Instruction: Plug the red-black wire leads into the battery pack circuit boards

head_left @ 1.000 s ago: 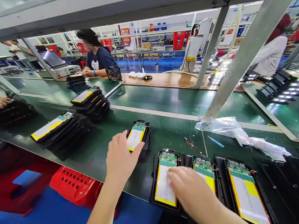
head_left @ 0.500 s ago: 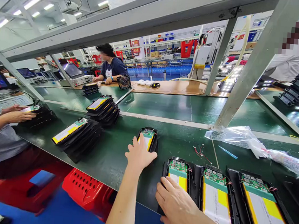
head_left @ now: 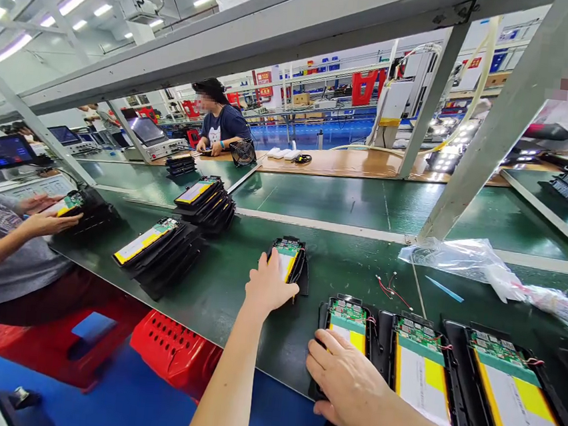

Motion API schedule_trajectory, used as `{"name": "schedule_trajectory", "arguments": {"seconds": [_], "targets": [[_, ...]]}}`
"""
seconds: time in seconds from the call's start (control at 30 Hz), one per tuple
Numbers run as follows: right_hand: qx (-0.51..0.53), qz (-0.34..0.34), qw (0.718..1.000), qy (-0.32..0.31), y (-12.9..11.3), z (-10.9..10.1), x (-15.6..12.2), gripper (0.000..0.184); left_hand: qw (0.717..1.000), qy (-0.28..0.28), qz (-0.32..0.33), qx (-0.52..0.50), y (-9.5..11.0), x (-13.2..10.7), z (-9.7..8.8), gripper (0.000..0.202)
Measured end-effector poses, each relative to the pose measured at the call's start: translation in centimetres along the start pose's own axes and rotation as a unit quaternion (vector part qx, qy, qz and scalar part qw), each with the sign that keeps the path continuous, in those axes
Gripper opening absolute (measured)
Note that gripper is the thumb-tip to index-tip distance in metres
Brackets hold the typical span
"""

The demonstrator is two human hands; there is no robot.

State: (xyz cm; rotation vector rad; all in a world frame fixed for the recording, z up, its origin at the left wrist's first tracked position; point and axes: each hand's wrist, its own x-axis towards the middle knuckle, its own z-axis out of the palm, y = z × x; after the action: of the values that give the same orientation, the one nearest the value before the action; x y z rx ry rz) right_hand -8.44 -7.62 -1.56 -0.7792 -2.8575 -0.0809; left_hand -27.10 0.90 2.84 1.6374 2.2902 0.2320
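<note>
My left hand [head_left: 271, 287] lies with spread fingers on the near end of a small stack of black casings [head_left: 298, 275], which has a green circuit board and yellow-edged battery on top. My right hand [head_left: 343, 379] curls around the left edge of a black tablet casing [head_left: 318, 370]. That casing holds a flat battery pack [head_left: 347, 336] with a green circuit board. Two more open casings with yellow-and-white batteries [head_left: 423, 380] [head_left: 521, 410] lie to its right, partly cut off by the frame. Two taller stacks [head_left: 159, 258] [head_left: 205, 204] stand further left on the green belt.
A co-worker's hands [head_left: 50, 217] handle a casing at the far left. Loose red wires [head_left: 392, 290], a blue strip [head_left: 445, 289] and a plastic bag [head_left: 455, 259] lie on the belt. Steel uprights [head_left: 473, 131] rise behind it. A red stool [head_left: 175, 353] stands below.
My right hand has slid left from the battery to the casing's left edge. My left hand has moved from beside the small stack to its near end. The view has shifted slightly.
</note>
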Motion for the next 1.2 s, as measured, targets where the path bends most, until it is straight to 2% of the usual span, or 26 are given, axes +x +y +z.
{"name": "schedule_trajectory", "arguments": {"seconds": [0.2, 0.33, 0.47, 0.57, 0.67, 0.7, 0.77, 0.83, 0.9, 0.97, 1.03, 1.2], "targets": [[0.018, 0.017, 1.000, -0.003, 0.0, -0.1, -0.2, 0.048, 0.991, 0.040, 0.052, -0.116, -3.1, 0.2, -0.7, 0.089], [0.019, 0.018, 1.000, 0.005, 0.1, -0.1, -0.2, 0.049, 0.986, 0.100, 0.029, -0.130, -6.6, -1.5, -2.2, 0.081], [0.021, 0.016, 1.000, 0.000, 0.1, 0.0, -0.2, 0.047, 0.988, 0.138, -0.041, -0.057, -10.0, -3.8, -3.1, 0.079], [0.023, 0.016, 1.000, -0.008, -0.2, -0.2, -0.2, 0.049, 0.992, 0.102, -0.068, 0.024, -11.0, -5.0, -2.3, 0.078], [0.105, 0.016, 0.994, -0.006, 0.3, -1.6, -0.3, 0.055, 0.992, 0.071, -0.073, 0.077, -10.8, -5.3, -1.0, 0.076], [0.144, 0.025, 0.989, 0.000, 1.1, -2.4, -0.3, 0.051, 0.991, 0.068, -0.079, 0.086, -10.6, -5.3, -0.6, 0.075], [0.190, 0.085, 0.978, 0.014, 3.8, -4.4, -0.6, 0.031, 0.990, 0.059, -0.089, 0.092, -10.4, -5.2, -0.1, 0.077], [0.157, 0.223, 0.962, 0.004, 7.7, -6.0, -1.2, 0.009, 0.991, 0.044, -0.085, 0.090, -10.5, -5.1, 0.1, 0.083], [0.109, 0.387, 0.914, -0.059, 12.1, -6.8, -2.3, 0.013, 0.993, 0.052, -0.062, 0.088, -10.7, -5.1, 0.2, 0.086], [0.093, 0.458, 0.879, -0.090, 15.6, -6.4, -3.6, 0.012, 0.991, 0.089, -0.036, 0.088, -10.9, -5.2, 0.2, 0.083], [0.092, 0.488, 0.860, -0.115, 17.6, -4.9, -4.4, 0.010, 0.987, 0.137, -0.017, 0.084, -10.9, -5.4, 0.2, 0.079], [0.107, 0.499, 0.851, -0.123, 18.2, -1.1, -4.2, 0.010, 0.980, 0.196, 0.027, 0.006, -10.0, -6.5, -0.1, 0.056]]}}
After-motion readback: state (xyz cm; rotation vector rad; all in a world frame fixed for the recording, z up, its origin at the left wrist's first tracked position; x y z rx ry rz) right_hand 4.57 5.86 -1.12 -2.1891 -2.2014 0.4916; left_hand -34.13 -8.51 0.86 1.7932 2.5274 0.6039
